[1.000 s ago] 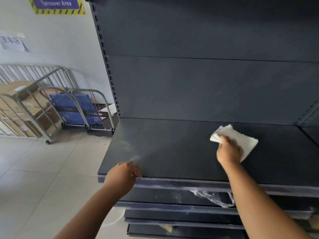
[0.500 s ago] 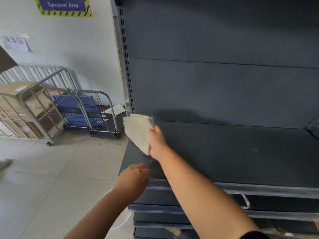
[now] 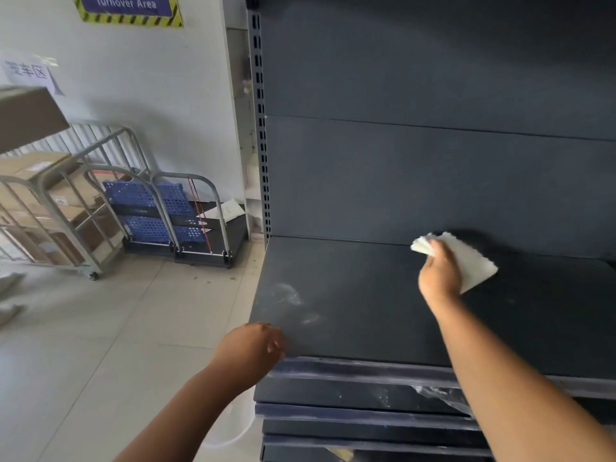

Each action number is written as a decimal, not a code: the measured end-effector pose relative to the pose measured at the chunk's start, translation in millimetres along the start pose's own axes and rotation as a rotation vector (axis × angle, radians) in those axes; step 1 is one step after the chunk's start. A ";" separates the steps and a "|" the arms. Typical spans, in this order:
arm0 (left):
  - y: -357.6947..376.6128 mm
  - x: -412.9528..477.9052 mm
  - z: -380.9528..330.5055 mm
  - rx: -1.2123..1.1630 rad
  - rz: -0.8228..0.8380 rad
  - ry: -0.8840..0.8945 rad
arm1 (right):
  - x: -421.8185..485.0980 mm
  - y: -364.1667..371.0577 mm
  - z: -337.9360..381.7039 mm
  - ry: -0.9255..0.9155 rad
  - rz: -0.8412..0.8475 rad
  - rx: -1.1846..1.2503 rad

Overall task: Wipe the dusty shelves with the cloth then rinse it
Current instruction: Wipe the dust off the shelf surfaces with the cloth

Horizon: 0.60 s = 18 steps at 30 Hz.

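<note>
A dark grey metal shelf fills the middle of the view, with pale dust smears near its front left corner. My right hand presses a folded white cloth flat on the shelf toward the back right. My left hand rests on the shelf's front left corner with its fingers curled over the edge. Lower shelves stick out below the front lip.
Left of the shelving stand metal trolleys with blue crates, and a wire cage holding cardboard boxes. A sheet of clear plastic hangs under the shelf lip. Pale floor tiles spread to the left.
My right hand swept the cloth from the right to the shelf's left edge, then back to the right rear. My left hand stayed at the front left corner.
</note>
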State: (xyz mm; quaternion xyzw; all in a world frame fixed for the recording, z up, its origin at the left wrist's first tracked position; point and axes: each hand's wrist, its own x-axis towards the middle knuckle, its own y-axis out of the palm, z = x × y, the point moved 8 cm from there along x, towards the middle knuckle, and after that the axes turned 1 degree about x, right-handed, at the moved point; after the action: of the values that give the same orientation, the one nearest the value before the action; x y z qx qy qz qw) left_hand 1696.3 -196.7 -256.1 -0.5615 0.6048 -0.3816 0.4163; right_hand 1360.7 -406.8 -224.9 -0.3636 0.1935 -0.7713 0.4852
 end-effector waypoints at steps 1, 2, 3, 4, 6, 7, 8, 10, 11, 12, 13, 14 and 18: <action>-0.5 0.7 0.4 0.008 0.016 -0.007 | -11.3 24.5 3.2 0.033 0.128 -0.016; -1.2 1.1 0.6 0.017 0.024 -0.010 | -24.3 47.0 10.8 0.052 0.230 -0.070; -2.1 0.9 1.0 0.027 0.026 -0.011 | -38.3 66.4 23.3 0.031 0.299 -0.159; -2.7 0.6 1.8 0.037 0.028 -0.015 | -52.9 83.3 41.5 -0.032 0.346 -0.244; -3.4 -0.3 4.9 0.049 0.038 -0.033 | -82.9 113.2 85.4 -0.173 0.431 -0.271; -4.0 -0.6 6.6 0.053 0.044 -0.043 | -96.8 128.2 106.9 -0.211 0.481 -0.225; -4.5 -1.0 8.3 0.055 0.052 -0.048 | -110.3 142.2 127.0 -0.228 0.536 -0.159; -5.5 -1.7 11.8 0.054 0.069 -0.056 | -134.2 163.1 165.9 -0.149 0.673 0.075; -6.6 -2.8 14.3 0.053 0.075 -0.062 | -142.1 168.9 182.4 -0.024 0.749 0.277; -8.1 -3.7 17.0 0.051 0.079 -0.068 | -147.2 172.0 196.5 0.155 0.812 0.534; -9.4 -5.3 19.9 0.047 0.082 -0.069 | -148.9 173.1 208.1 0.323 0.842 0.774; -10.6 -6.2 21.9 0.044 0.083 -0.067 | -144.2 171.2 213.4 0.441 0.819 0.936; -16.1 -12.0 38.1 -0.009 0.033 -0.066 | -78.9 119.3 188.6 0.428 0.391 0.947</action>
State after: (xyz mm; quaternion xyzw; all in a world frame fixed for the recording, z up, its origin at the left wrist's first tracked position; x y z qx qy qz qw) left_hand 1737.9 -185.8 -254.0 -0.5654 0.6018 -0.3533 0.4398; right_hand 1595.2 -380.6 -207.5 0.1018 -0.0161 -0.7264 0.6796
